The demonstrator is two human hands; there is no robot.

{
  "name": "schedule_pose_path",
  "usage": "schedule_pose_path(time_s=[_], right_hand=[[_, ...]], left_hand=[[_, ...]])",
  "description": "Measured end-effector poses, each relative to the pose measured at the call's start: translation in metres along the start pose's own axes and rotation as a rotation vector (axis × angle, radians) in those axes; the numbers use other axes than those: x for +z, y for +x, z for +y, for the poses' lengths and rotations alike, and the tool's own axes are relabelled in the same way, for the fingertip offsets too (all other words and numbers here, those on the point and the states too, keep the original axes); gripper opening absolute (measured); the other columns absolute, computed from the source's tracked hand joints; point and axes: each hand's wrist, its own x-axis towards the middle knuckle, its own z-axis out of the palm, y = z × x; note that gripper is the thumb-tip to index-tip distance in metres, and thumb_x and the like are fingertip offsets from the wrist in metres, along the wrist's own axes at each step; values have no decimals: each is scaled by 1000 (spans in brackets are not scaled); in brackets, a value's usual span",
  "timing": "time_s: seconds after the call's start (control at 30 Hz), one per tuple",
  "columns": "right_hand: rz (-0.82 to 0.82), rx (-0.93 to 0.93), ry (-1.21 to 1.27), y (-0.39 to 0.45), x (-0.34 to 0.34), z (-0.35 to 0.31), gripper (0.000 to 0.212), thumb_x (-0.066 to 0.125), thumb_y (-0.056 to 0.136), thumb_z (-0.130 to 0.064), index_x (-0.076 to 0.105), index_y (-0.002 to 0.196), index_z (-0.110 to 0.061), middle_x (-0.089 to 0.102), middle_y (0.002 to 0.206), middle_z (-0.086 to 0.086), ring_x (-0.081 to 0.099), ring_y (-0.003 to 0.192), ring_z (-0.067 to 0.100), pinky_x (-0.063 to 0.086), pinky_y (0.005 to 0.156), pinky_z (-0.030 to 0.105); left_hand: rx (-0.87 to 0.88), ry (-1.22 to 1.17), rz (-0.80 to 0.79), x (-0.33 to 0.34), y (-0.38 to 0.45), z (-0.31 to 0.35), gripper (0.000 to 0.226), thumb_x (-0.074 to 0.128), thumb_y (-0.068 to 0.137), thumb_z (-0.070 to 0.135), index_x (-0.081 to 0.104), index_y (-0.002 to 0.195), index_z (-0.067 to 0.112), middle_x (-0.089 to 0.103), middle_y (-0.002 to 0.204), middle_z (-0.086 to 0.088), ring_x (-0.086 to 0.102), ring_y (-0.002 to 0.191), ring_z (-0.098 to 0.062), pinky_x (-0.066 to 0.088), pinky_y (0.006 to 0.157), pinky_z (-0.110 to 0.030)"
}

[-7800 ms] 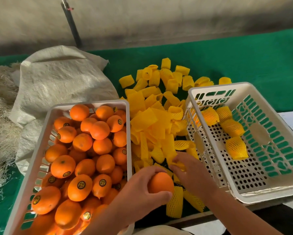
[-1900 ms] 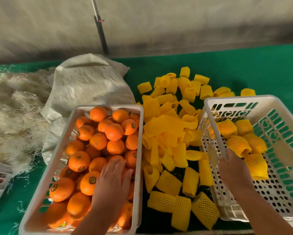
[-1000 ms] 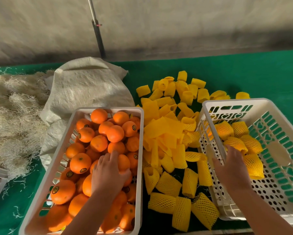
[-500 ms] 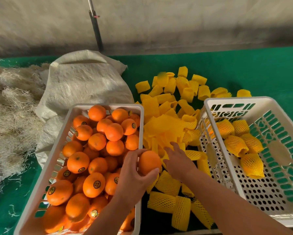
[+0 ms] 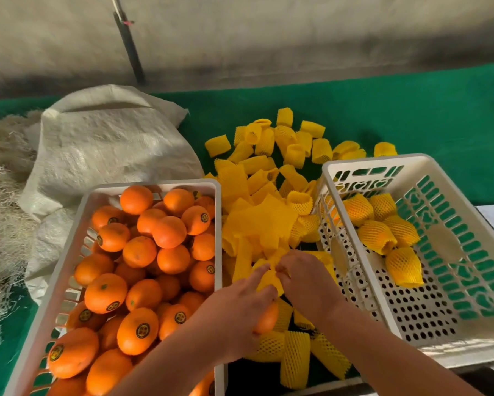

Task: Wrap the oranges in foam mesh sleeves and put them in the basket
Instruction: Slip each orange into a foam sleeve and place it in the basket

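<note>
The left hand [image 5: 237,307] covers most of one orange [image 5: 265,318] — only a sliver shows under the palm. The right hand [image 5: 305,284] hides much of the foam sleeve [image 5: 268,277] both hands pinch. The crate of oranges [image 5: 217,224] is cut off at the bottom edge — its fruit stickers are too small to read.

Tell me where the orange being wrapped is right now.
In the head view, the orange sits low at centre, held in the left hand between the two baskets, above the loose sleeves.
</note>
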Motion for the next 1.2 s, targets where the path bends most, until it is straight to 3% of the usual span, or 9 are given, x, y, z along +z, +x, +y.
schedule_pose_path(time_s=[0.17, 0.33, 0.47, 0.6, 0.77, 0.87, 0.97, 1.03, 1.2], right_hand=[[-47, -102, 44, -9, -1, -6, 33, 53, 100, 0, 72, 123, -14, 58, 122, 2, 59, 109, 17, 50, 92, 26], [-116, -136, -20, -15, 8, -3, 43, 47, 100, 0, 62, 138, -15, 48, 149, 4, 37, 140, 18, 33, 116, 24], [-99, -19, -74, -13, 8, 2, 35, 45, 103, -6, 60, 135, -9, 48, 150, 6, 31, 148, 21, 31, 119, 29], [63, 138, 77, -13, -2, 3, 37, 60, 91, -8, 61, 128, -8, 48, 143, 7, 51, 127, 26, 47, 97, 32], [7, 75, 73, -23, 1, 1, 47, 64, 90, -13, 54, 136, -15, 33, 150, 0, 56, 105, 18, 44, 81, 24], [-4, 24, 49, -31, 2, 1, 50, 64, 90, -14, 51, 137, -21, 24, 154, -4, 52, 85, 13, 38, 70, 20], [-2, -28, 110, -40, 5, -3, 48, 66, 91, -19, 49, 136, -24, 19, 156, -9, 60, 95, 20, 51, 71, 29], [17, -32, 163, -45, 7, -8, 46, 67, 91, -20, 49, 132, -25, 19, 157, -11, 63, 93, 20, 57, 71, 36], [95, -12, 219, -57, 10, -18, 55, 70, 92, -24, 44, 140, -27, 13, 160, -18, 55, 96, 8, 45, 67, 10]], left_hand=[[-10, 183, -73, 1, 11, 4, 77, 73, 82, 25, 24, 142, 30, 4, 165, 1, 56, 115, -30, 50, 75, -36], [-25, 273, -99, 3, 8, 6, 74, 74, 83, 27, 31, 144, 24, 23, 155, -5, 57, 105, -27, 50, 71, -35], [-21, 327, -116, 11, 4, 6, 74, 77, 84, 23, 34, 144, 23, 42, 143, -7, 57, 108, -28, 49, 74, -36], [-73, 172, -112, 15, -2, 3, 82, 82, 77, 36, 33, 143, 32, 31, 154, 1, 59, 112, -28, 52, 75, -34], [-227, -318, 58, 4, -7, 2, 72, 77, 67, 58, 39, 129, 55, 42, 126, 27, 54, 101, -9, 45, 68, -19], [-373, -742, 115, -9, -10, 2, 63, 80, 66, 57, 48, 121, 59, 55, 116, 23, 64, 96, -8, 54, 67, -19], [-464, -1069, 194, -12, -10, 10, 47, 80, 65, 61, 57, 106, 64, 63, 110, 15, 72, 88, -9, 63, 71, -24], [-490, -1100, 295, -8, -9, 17, 43, 78, 64, 67, 61, 103, 61, 65, 106, 17, 72, 87, -4, 64, 74, -27], [-489, -788, 495, 4, -11, 29, 57, 77, 72, 68, 51, 120, 51, 61, 109, 25, 65, 92, 3, 56, 69, -12]])
